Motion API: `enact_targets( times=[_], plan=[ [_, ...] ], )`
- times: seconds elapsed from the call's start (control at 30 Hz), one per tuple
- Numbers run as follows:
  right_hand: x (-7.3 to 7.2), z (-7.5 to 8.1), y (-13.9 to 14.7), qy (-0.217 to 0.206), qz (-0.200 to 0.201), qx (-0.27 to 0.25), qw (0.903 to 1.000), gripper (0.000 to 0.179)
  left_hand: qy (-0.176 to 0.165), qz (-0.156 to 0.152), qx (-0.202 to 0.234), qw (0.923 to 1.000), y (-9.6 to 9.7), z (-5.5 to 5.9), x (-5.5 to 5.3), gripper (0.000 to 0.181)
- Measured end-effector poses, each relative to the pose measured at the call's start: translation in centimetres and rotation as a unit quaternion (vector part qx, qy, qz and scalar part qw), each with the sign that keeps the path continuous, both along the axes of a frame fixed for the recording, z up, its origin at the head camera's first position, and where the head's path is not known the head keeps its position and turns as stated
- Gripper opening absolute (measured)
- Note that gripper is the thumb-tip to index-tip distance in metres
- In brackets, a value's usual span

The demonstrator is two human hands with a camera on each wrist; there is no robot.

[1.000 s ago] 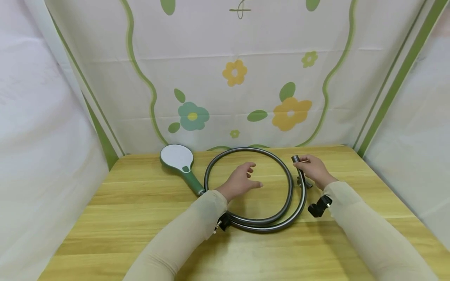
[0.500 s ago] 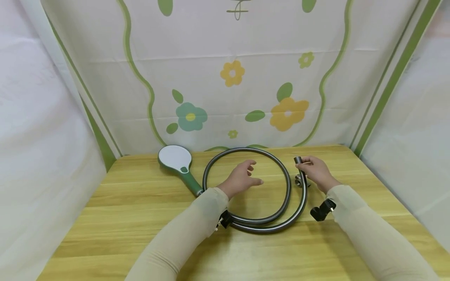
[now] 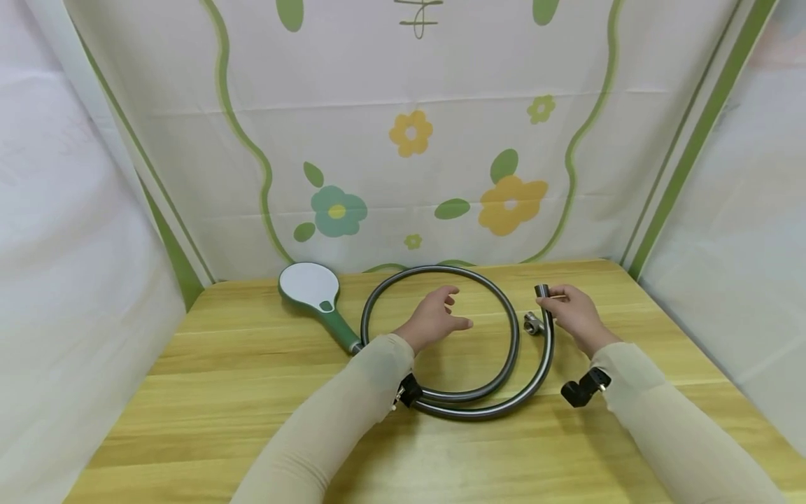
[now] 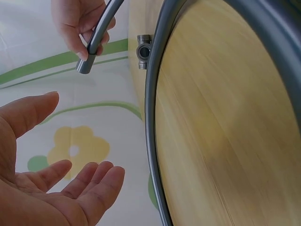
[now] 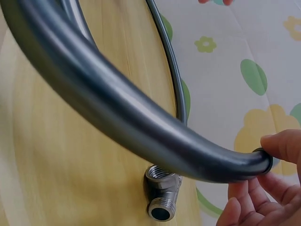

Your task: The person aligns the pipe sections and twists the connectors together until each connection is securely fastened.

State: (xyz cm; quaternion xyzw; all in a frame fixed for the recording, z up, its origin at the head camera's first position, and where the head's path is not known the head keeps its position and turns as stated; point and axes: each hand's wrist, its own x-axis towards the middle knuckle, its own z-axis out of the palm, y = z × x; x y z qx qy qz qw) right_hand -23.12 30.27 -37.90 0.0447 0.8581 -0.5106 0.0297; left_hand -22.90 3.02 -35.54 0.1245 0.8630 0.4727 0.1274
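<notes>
My right hand (image 3: 576, 315) pinches a dark grey shower hose (image 3: 546, 343) just below its end, thumb against fingers. That end points up, raised above the table. In the right wrist view the thumb and fingertips grip the collar at the hose's tip. My left hand (image 3: 434, 322) hovers over the hose's loop, its fingers loosely bent and holding nothing. A metal threaded tee fitting (image 5: 162, 193) lies on the table beside the raised part of the hose. At the left lies a green shower head (image 3: 340, 327) with a white face, its handle joined to the hose's other end.
The hose's large loop covers the middle of the wooden table (image 3: 189, 406). A white curtain (image 3: 352, 70) with printed flowers hangs behind the table, and more white fabric hangs at both sides. Small black cameras sit on both wrists.
My right hand has shifted right with the hose's end, so the tee fitting shows more fully beside it. The left hand stays nearly still over the loop.
</notes>
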Motion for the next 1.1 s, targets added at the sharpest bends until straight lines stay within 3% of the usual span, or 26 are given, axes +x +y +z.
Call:
enact_targets(
  times=[0.57,1.1],
  plan=[
    [1.9,-0.4,0.7,0.011,-0.019,0.013,0.9997,0.057,0.000,-0.004,-0.012,0.9999,2.6,-0.3,-0.8,0.070],
    [3.0,-0.9,1.0,0.014,-0.030,0.013,0.9994,0.055,0.004,0.011,-0.019,0.9998,4.6,-1.6,-2.1,0.071]
  ],
)
